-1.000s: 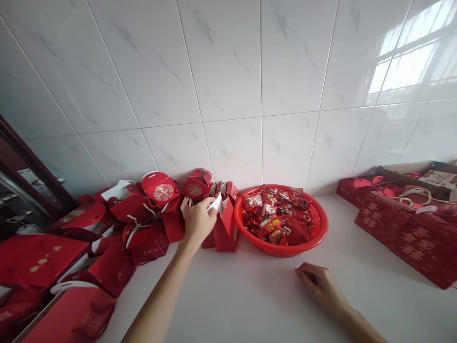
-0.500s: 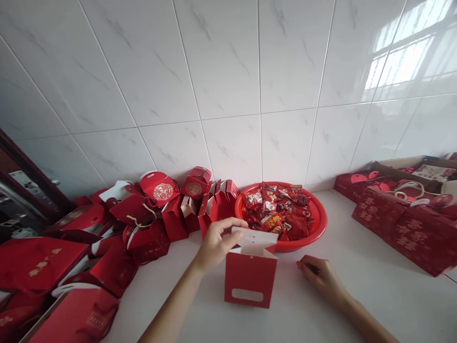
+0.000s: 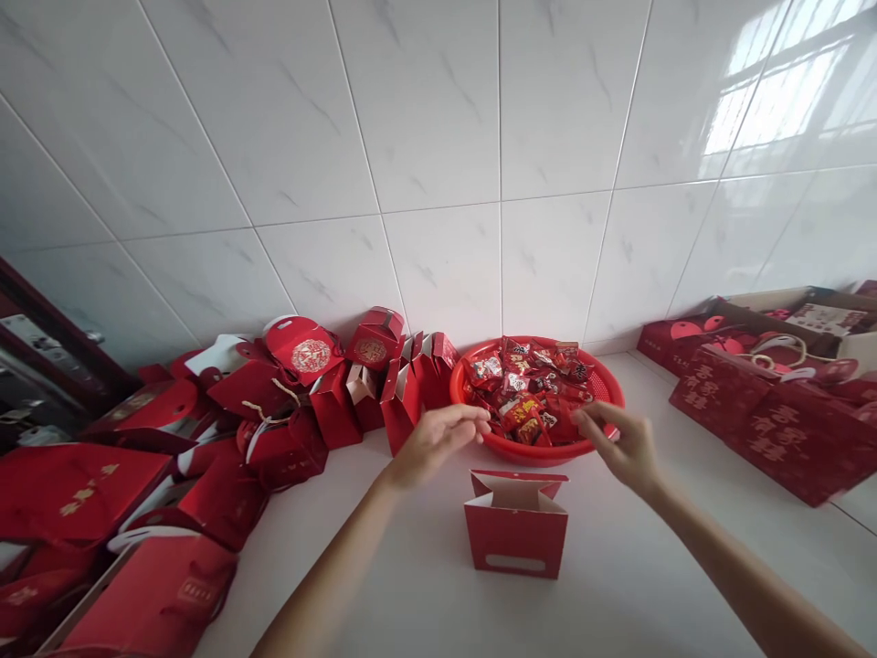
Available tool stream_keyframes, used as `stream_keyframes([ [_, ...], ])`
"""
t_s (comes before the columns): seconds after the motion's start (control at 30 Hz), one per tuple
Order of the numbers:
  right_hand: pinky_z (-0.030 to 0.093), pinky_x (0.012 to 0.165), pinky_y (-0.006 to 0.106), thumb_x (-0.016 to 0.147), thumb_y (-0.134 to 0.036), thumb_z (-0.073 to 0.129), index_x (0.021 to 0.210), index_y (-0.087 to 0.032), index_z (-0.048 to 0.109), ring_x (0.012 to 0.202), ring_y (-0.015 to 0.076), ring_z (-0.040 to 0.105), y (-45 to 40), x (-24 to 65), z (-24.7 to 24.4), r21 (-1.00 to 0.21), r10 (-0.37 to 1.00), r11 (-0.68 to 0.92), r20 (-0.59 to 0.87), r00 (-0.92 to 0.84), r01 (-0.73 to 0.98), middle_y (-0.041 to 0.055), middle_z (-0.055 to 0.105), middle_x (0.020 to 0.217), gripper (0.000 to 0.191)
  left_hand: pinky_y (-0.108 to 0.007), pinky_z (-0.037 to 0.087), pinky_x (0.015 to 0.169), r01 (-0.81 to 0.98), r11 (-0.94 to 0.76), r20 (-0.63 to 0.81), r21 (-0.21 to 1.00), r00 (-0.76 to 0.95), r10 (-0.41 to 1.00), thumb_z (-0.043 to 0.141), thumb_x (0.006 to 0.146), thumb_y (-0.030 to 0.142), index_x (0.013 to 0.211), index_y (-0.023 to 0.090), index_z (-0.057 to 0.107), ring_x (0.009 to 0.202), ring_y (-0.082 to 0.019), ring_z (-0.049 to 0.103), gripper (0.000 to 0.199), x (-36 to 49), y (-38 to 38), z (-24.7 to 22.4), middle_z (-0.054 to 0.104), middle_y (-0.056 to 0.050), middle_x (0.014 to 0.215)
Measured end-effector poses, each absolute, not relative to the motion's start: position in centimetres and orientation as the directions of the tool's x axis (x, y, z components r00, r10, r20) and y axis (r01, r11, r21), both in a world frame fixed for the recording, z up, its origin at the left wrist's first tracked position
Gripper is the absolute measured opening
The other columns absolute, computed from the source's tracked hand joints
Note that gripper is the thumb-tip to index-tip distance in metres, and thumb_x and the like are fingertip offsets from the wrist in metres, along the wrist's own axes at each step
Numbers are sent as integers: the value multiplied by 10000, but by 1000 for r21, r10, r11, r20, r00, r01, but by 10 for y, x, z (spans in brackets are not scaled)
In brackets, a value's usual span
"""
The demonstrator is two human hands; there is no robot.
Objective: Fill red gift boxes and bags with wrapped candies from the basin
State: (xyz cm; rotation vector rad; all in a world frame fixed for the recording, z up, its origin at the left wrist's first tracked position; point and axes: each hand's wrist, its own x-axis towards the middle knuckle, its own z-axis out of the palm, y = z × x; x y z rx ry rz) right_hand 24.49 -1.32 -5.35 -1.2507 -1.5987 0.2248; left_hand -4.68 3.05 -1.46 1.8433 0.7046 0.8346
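In your head view, gold Chinese characters run down the two faces of the dark-red printed carton (image 3: 815, 439) at 2 o'clock from the red box (image 3: 517, 541) standing upright on the white counter (image 3: 384, 585); the lowest on each looks like 囍. The snack packets (image 3: 522, 408) carry black, white and yellow characters too small for you to read surely. The box itself is plain red outside and pale inside, its top flaps raised around an open mouth, with a long rounded pale window low on the face towards you. The red basket (image 3: 526, 451) of packets sits just beyond, at 12 o'clock; a crowd of red gift boxes (image 3: 206, 503) spans 8 to 11. Counter surface separates your box from both groups. Your left hand (image 3: 428, 446), at 10, has its fingers extended and close together near the basket rim. Your right hand (image 3: 627, 450), at 2, curls thumb and forefinger together over the rim; you cannot tell whether they pinch anything.
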Motion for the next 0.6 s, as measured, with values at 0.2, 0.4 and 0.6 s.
stream_keyframes([
  [0.2, 529, 761, 343, 828, -404, 665, 974, -212, 731, 856, 252, 693, 72, 234, -18, -600, 926, 364, 319, -204, 713, 78, 762, 964, 250, -282, 528, 857, 590, -551, 58, 590, 650, 758, 577, 901, 316, 1090, 183, 740, 1017, -224, 702, 283, -11, 99, -3, 757, -74, 1133],
  [0.4, 504, 912, 375, 758, -429, 760, 1165, -246, 718, 1072, 305, 650, 88, 229, -36, -525, 884, 425, 66, -463, 737, 85, 715, 1182, 449, -291, 514, 766, 754, -603, -173, 262, 651, 739, 638, 764, 109, 986, 187, 718, 969, -260, 702, 248, 25, 140, -15, 761, -87, 1034],
  [0.6, 478, 916, 371, 779, -408, 741, 1179, -235, 735, 1054, 301, 644, 78, 231, -42, -470, 884, 427, 36, -466, 773, 108, 702, 1166, 436, -385, 513, 883, 811, -557, -156, 178, 582, 798, 656, 795, 207, 1181, 203, 628, 1222, -356, 588, 387, 29, 137, -30, 711, -133, 1181],
])
